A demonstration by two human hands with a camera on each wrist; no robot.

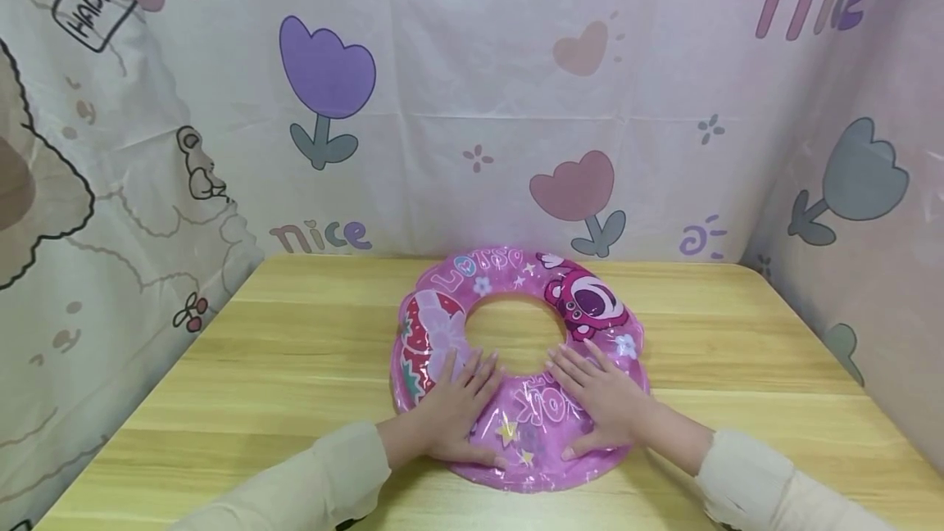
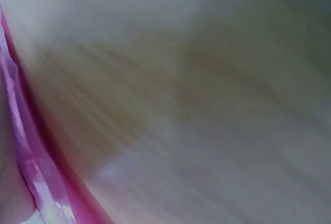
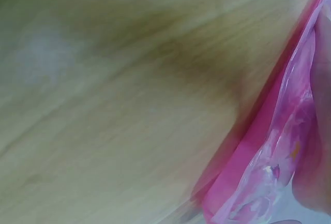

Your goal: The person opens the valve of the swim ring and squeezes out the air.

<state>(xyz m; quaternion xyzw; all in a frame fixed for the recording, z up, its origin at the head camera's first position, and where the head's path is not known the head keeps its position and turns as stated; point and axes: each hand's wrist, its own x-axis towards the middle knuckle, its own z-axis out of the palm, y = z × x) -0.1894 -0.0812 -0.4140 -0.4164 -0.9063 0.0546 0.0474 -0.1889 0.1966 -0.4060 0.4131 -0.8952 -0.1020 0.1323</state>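
A pink inflatable swim ring (image 1: 509,433) lies flat on the wooden table, printed with a bear, strawberries, stars and the word LOTSO. My left hand (image 1: 460,412) rests on its near left part, fingers spread and straight toward the central hole. On the near right part rests my right hand (image 1: 601,400), also with straight, spread fingers. Both thumbs point inward along the near side of the ring. In the left wrist view the ring's pink edge (image 2: 46,167) runs down the left side. The right wrist view has its wrinkled seam (image 3: 258,167) beside part of my hand.
The light wooden table (image 1: 295,351) extends around the ring on all sides. Behind and beside it hangs a pale cloth (image 1: 457,64) printed with tulips, hearts and words. Cream sleeves (image 1: 324,474) cover both forearms.
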